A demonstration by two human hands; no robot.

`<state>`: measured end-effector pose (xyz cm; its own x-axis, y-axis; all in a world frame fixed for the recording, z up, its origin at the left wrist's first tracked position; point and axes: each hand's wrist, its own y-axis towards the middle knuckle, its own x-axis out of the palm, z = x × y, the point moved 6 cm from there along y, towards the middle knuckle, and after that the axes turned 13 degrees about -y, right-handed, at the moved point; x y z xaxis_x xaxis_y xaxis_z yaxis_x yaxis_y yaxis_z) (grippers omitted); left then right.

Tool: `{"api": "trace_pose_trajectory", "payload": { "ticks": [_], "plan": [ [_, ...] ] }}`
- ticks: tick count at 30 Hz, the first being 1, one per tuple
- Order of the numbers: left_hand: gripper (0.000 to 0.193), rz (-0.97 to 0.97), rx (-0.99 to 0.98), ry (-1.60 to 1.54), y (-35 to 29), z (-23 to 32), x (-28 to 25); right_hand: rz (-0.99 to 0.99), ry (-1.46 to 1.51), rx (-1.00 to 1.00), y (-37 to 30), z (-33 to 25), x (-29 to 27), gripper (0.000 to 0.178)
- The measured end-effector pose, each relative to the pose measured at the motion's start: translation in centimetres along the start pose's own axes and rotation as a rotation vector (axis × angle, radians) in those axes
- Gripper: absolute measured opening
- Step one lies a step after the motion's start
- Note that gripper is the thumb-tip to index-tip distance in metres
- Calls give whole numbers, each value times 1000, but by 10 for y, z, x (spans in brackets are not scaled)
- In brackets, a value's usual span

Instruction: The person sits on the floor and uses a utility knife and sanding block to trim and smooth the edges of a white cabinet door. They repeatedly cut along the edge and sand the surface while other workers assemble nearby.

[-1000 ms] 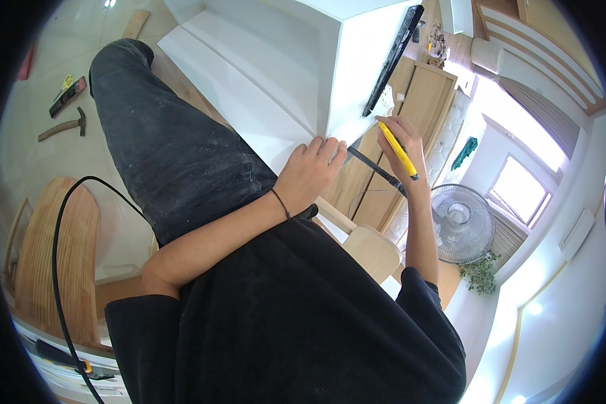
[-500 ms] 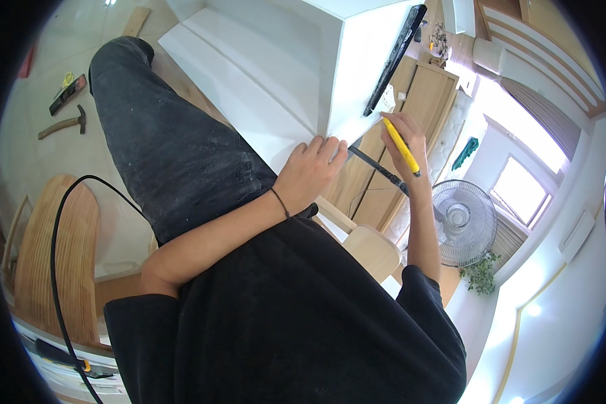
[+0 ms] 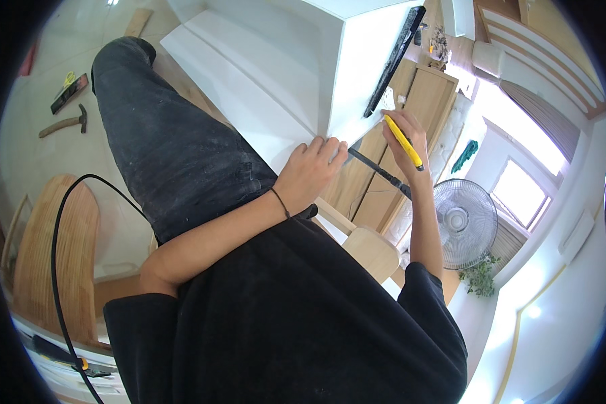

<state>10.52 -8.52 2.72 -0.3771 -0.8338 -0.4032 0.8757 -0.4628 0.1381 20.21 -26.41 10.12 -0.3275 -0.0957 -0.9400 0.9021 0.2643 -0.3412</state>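
Observation:
A large white box-like cabinet piece [image 3: 269,74] lies in front of me, with a bright white panel [image 3: 360,74] on its right side. My left hand [image 3: 314,168] holds that panel's near corner, its fingers bent over the edge. My right hand [image 3: 407,138] is just right of the corner, closed round a slim yellow pen-shaped tool [image 3: 404,143]. The tool's dark rear end points back toward my wrist. Its working tip is hidden by the fingers, close to the panel's edge. A long black strip [image 3: 394,64] lies along the panel above my right hand.
On the floor at left lie a hammer [image 3: 64,126] and a dark flat box-like thing [image 3: 69,95]. A wooden stool [image 3: 57,249] and a black cable [image 3: 55,262] are at lower left. At right stand a fan [image 3: 461,222] and a wooden cabinet [image 3: 411,128].
My right hand and the yellow tool have shifted slightly right, and the tool leans a little more. My left hand stays on the panel's corner.

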Motion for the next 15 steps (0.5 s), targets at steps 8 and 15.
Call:
{"api": "trace_pose_trajectory", "payload": {
  "ticks": [8, 15],
  "plan": [
    [53, -14, 0, -2, -1, 1, 2, -98, 119, -58, -12, -28, 4, 24],
    [43, 42, 42, 67, 0, 2, -3, -19, 39, 16, -2, -4, -2, 25]
  ]
}}
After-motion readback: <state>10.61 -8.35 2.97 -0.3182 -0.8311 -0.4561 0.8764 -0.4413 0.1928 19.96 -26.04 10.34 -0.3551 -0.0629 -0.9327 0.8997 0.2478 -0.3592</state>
